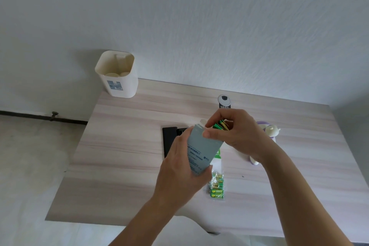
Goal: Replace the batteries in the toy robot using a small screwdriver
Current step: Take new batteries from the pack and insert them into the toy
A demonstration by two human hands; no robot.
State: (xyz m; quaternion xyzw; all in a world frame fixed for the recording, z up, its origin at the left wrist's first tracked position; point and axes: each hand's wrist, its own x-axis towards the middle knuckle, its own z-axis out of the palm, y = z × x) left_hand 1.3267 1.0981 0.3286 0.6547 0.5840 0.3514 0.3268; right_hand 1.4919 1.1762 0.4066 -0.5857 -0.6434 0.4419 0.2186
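Note:
My left hand [179, 168] grips a grey-blue cardboard box [201, 148] upright above the table, its top flap open. At the box's mouth my right hand [233, 134] pinches a few green and gold batteries [220, 125]. A shrink-wrapped pack of green batteries [217, 186] lies on the table just below the box. The white and purple toy robot [269, 132] lies behind my right wrist, mostly hidden. No screwdriver is in sight.
A black flat case [169, 142] lies open behind the box. A small black and white device [224, 102] stands near the table's far edge [259, 95]. A cream bin [117, 75] stands beyond the table's far left corner.

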